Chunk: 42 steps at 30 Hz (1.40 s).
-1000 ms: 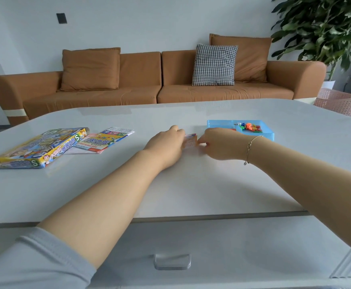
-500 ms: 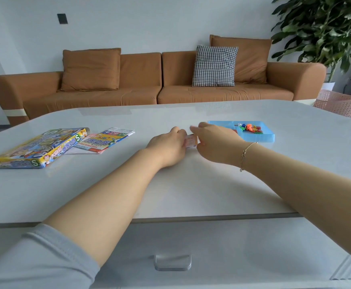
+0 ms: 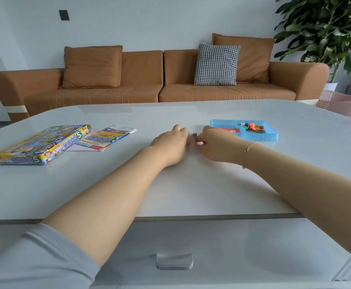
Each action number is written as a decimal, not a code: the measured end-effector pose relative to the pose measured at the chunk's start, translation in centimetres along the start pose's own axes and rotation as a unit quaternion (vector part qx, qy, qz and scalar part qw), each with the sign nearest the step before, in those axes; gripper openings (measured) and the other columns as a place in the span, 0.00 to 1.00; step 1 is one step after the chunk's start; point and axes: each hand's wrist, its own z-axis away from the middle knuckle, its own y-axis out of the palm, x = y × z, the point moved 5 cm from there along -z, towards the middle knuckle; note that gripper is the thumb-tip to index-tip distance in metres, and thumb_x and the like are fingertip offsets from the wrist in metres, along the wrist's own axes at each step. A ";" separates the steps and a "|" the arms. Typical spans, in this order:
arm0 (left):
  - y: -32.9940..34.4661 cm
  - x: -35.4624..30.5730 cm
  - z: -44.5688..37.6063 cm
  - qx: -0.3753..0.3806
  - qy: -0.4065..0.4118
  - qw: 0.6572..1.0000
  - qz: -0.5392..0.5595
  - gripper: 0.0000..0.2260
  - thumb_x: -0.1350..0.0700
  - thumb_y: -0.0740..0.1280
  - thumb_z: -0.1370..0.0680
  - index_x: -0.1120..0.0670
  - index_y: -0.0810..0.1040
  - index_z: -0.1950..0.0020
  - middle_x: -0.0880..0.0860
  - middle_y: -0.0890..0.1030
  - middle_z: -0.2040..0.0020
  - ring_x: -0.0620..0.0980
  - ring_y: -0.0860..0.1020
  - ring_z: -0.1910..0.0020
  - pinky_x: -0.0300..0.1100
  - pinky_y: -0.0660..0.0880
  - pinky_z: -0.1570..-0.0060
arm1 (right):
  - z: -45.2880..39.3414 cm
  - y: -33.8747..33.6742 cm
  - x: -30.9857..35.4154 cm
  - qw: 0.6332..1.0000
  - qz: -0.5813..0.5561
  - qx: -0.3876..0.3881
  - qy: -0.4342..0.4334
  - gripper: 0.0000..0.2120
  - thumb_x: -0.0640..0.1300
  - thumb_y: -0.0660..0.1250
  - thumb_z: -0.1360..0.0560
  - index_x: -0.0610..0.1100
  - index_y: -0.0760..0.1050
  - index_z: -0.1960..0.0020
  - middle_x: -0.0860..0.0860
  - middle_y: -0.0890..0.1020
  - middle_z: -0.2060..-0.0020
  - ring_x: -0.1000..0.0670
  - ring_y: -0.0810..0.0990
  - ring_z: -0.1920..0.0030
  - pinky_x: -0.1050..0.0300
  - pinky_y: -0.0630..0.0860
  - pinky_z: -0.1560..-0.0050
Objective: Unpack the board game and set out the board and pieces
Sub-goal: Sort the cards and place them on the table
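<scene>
At the middle of the white table (image 3: 191, 184), my left hand (image 3: 172, 146) and my right hand (image 3: 218, 143) meet around a small stack of game cards (image 3: 192, 137). Both hands hold it with curled fingers, and most of the stack is hidden between them. To the right lies a blue plastic tray (image 3: 222, 124) holding small coloured game pieces (image 3: 252, 127) and a red card. The yellow and blue game box (image 3: 38, 143) lies at the far left. The folded board and a leaflet (image 3: 105, 137) lie beside it.
A brown sofa (image 3: 141, 80) with a checked cushion (image 3: 216, 64) stands behind the table. A pink basket (image 3: 345, 104) and a large green plant (image 3: 327, 28) are at the right. A drawer handle (image 3: 174, 261) shows below the table's near edge.
My right hand has dropped back down onto the table beside the cards after lifting slightly. My left hand has stayed in place on the stack.
</scene>
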 end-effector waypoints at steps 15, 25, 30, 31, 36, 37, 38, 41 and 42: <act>0.4 0.4 -0.4 0.028 0.013 0.995 0.095 0.10 0.59 0.57 0.20 0.58 0.67 0.39 0.57 0.68 0.41 0.58 0.72 0.43 0.50 0.69 0.43 | -0.2 -0.8 -1.0 0.989 -0.129 -0.075 -0.018 0.09 0.46 0.65 0.24 0.42 0.79 0.50 0.47 0.80 0.59 0.46 0.77 0.56 0.56 0.70 0.60; -0.7 1.6 0.2 -0.007 0.002 0.995 0.095 0.14 0.50 0.58 0.19 0.50 0.70 0.35 0.54 0.70 0.44 0.56 0.73 0.46 0.44 0.69 0.46 | -0.4 -0.8 -1.4 0.991 -0.110 -0.073 -0.009 0.09 0.44 0.63 0.23 0.41 0.79 0.49 0.48 0.78 0.60 0.48 0.73 0.60 0.65 0.60 0.72; -0.4 0.7 0.3 0.014 -0.001 0.997 0.073 0.13 0.53 0.52 0.17 0.54 0.66 0.34 0.57 0.76 0.39 0.58 0.73 0.42 0.47 0.69 0.47 | -0.4 -0.6 -1.1 0.992 -0.111 -0.065 -0.010 0.10 0.43 0.62 0.22 0.39 0.78 0.47 0.46 0.78 0.60 0.47 0.73 0.60 0.58 0.63 0.70; -0.4 0.6 0.3 0.015 -0.001 0.997 0.070 0.13 0.54 0.52 0.17 0.55 0.66 0.35 0.58 0.76 0.40 0.58 0.73 0.42 0.47 0.69 0.48 | -0.5 -0.5 -1.1 0.991 -0.113 -0.066 -0.010 0.10 0.43 0.62 0.22 0.39 0.79 0.47 0.44 0.80 0.58 0.47 0.73 0.60 0.57 0.64 0.67; -0.2 0.7 0.1 0.017 -0.009 0.999 0.037 0.08 0.56 0.53 0.18 0.58 0.66 0.42 0.60 0.76 0.46 0.60 0.73 0.49 0.50 0.70 0.53 | -0.5 -0.9 -1.2 0.982 -0.168 -0.083 -0.010 0.10 0.44 0.66 0.24 0.41 0.79 0.46 0.49 0.79 0.60 0.51 0.73 0.60 0.70 0.66 0.69; -0.2 0.6 0.1 0.015 -0.009 0.999 0.031 0.07 0.57 0.53 0.18 0.58 0.66 0.43 0.60 0.76 0.47 0.60 0.73 0.51 0.49 0.70 0.54 | -0.4 -1.0 -1.3 0.979 -0.183 -0.086 -0.006 0.10 0.44 0.66 0.25 0.42 0.79 0.45 0.49 0.79 0.59 0.52 0.74 0.59 0.73 0.66 0.68; -0.2 0.6 0.0 0.014 -0.009 0.999 0.030 0.06 0.57 0.53 0.18 0.57 0.66 0.44 0.60 0.76 0.47 0.59 0.73 0.52 0.49 0.69 0.55 | -0.4 -1.0 -1.4 0.977 -0.193 -0.087 -0.003 0.10 0.44 0.67 0.25 0.42 0.79 0.46 0.49 0.80 0.59 0.52 0.74 0.59 0.74 0.66 0.68; -0.3 0.6 -0.1 0.008 -0.009 1.000 0.028 0.07 0.56 0.53 0.18 0.56 0.66 0.43 0.58 0.73 0.48 0.59 0.72 0.51 0.48 0.68 0.54 | -0.3 -0.7 -1.3 0.979 -0.188 -0.082 -0.008 0.07 0.44 0.67 0.25 0.43 0.80 0.49 0.51 0.78 0.63 0.52 0.73 0.61 0.75 0.65 0.69; -0.3 0.7 -0.1 0.003 -0.010 1.000 0.025 0.07 0.56 0.53 0.18 0.56 0.66 0.42 0.57 0.69 0.49 0.58 0.72 0.51 0.47 0.68 0.54 | -0.4 -0.7 -1.4 0.977 -0.194 -0.087 -0.002 0.06 0.44 0.67 0.25 0.43 0.80 0.51 0.53 0.76 0.65 0.52 0.72 0.62 0.75 0.65 0.70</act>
